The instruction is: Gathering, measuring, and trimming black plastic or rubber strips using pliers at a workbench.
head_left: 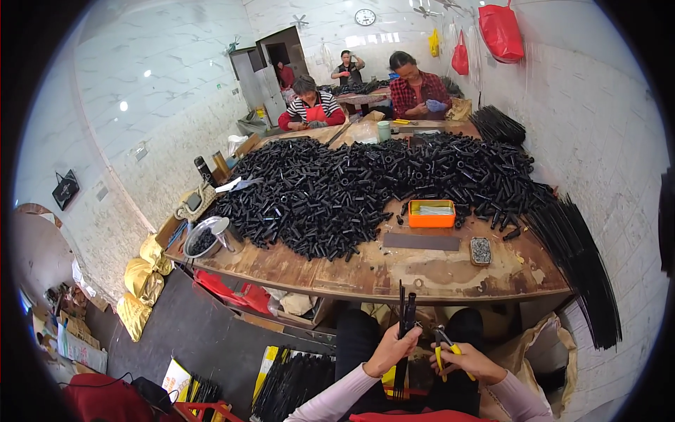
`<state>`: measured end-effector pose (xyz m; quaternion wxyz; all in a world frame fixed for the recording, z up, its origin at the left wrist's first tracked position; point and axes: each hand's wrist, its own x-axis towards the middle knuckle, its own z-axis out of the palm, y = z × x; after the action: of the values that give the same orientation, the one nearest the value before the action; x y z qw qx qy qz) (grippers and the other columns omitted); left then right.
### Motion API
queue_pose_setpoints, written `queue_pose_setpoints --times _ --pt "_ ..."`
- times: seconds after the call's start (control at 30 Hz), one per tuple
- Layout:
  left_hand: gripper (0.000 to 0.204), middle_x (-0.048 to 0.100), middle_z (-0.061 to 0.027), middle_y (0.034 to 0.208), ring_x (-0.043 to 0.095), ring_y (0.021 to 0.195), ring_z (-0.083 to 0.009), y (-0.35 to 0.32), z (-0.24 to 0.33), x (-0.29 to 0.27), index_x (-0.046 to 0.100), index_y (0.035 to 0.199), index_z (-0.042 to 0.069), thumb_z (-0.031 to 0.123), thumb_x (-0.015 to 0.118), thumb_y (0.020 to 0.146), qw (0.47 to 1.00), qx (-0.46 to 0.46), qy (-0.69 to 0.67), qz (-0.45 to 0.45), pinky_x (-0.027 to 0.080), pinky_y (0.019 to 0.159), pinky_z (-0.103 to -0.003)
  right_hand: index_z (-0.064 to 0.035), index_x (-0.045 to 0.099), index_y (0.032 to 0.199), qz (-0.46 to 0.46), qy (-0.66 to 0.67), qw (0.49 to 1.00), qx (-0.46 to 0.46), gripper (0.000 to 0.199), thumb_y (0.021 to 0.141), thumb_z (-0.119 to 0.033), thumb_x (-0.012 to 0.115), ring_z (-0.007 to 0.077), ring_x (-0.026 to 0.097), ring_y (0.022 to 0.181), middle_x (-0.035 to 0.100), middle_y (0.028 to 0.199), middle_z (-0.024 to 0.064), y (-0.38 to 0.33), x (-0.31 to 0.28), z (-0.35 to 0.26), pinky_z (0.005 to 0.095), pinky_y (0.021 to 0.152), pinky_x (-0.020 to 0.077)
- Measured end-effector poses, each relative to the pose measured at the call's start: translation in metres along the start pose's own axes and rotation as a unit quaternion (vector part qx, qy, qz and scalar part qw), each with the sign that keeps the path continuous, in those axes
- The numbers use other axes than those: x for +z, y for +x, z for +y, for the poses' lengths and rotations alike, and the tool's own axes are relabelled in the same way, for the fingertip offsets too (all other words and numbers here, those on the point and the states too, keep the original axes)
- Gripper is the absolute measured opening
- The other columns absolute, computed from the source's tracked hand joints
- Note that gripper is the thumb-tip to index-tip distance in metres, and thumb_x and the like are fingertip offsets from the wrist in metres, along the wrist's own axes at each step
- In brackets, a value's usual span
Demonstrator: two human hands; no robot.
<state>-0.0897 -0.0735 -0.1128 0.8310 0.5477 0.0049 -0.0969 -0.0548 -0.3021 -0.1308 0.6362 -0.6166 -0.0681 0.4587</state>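
Above my lap, my left hand (395,350) is closed round a few upright, thin black rods (408,304) with a dark tubular piece among them. Just to the right, my right hand (477,362) grips a pair of pliers (441,346) by its yellow handles. The metal jaws point up and to the left, close to the fingers of my left hand. Whether the jaws touch anything cannot be made out. Both hands are in front of the near edge of the wooden table (337,273).
A large heap of short black tubular parts (316,190) spreads across the table. Nearby stand an orange box (432,214) and a small tin of metal bits (480,251). Long black rods (583,260) overhang the right edge. Rod bundles (294,383) lie lower left. Two people sit opposite; others are farther back.
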Motion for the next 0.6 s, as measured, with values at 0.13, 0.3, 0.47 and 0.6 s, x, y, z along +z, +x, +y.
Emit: queue_pose_setpoints --times 0.13,0.3,0.47,0.6 --pt "0.030 0.036 0.0055 0.063 0.032 0.053 -0.0049 -0.022 0.002 0.006 0.043 0.079 0.011 0.028 0.053 0.101 0.999 0.037 0.010 -0.008 0.026 0.048 -0.022 -0.0016 0.048 0.137 0.071 -0.136 0.985 -0.073 0.045 0.099 -0.023 0.056 0.0174 0.064 0.094 0.064 0.112 0.0096 -0.017 0.017 -0.007 0.0315 0.078 0.0552" --pt "0.029 0.038 0.0058 0.063 0.033 0.053 -0.0046 -0.028 0.002 0.008 0.044 0.079 0.011 0.027 0.054 0.101 1.000 0.031 0.004 0.004 0.027 0.049 -0.022 0.0003 0.043 0.139 0.136 -0.457 0.849 -0.229 0.050 0.093 -0.012 0.059 0.0325 0.058 0.102 0.058 0.113 0.0180 -0.031 0.037 -0.033 0.0393 0.090 0.0462" --pt "0.027 0.039 0.0059 0.064 0.034 0.053 -0.0042 -0.023 0.003 0.013 0.045 0.080 0.011 0.024 0.056 0.100 0.999 0.033 0.007 0.023 0.026 0.048 -0.022 0.0004 0.039 0.141 0.167 -0.547 0.763 -0.301 0.061 0.083 -0.003 0.059 0.0401 0.047 0.114 0.049 0.122 0.0219 -0.039 0.046 -0.051 0.0429 0.098 0.0404" --pt "0.026 0.039 0.0058 0.064 0.034 0.053 -0.0043 -0.023 0.003 0.011 0.045 0.080 0.010 0.023 0.056 0.100 0.999 0.035 -0.004 0.033 0.026 0.048 -0.022 -0.0018 0.039 0.143 0.210 -0.631 0.678 -0.313 0.068 0.079 0.002 0.061 0.0411 0.045 0.118 0.047 0.125 0.0232 -0.033 0.050 -0.064 0.0448 0.102 0.0386"
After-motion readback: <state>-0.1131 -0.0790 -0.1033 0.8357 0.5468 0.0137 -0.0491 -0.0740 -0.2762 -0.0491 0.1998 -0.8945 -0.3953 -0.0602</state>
